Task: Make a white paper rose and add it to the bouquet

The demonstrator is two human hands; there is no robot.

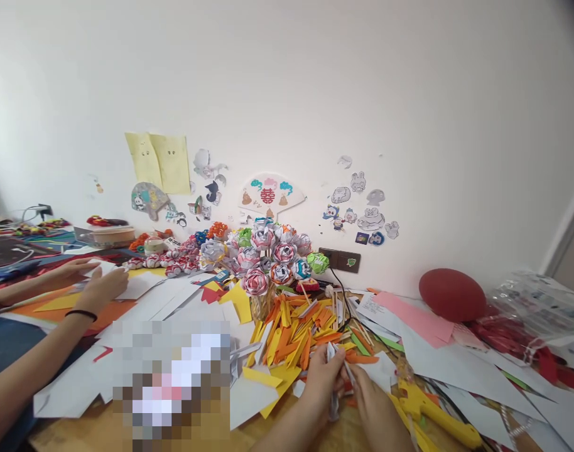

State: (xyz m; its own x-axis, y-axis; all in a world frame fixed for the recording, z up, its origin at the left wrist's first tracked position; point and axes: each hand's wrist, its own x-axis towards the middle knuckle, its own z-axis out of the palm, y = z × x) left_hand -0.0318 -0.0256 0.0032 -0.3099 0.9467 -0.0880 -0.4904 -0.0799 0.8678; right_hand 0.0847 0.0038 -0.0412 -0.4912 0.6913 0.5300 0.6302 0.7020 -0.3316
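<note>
Near the front edge of the table, my left hand is closed around a folded piece of white paper. My right hand meets it from the other side, its fingers pinched on the paper's right part. Just beyond both hands spreads a heap of folded yellow and orange paper strips. Behind the heap stands a bunch of paper flowers in white, pink, green and blue. To the right of my right hand lies a yellow glue gun.
At the left, a co-worker's hands hold white paper above coloured sheets. A red balloon and a clear plastic bag lie at the right. A black cable runs from the wall socket. A blurred patch hides part of the table.
</note>
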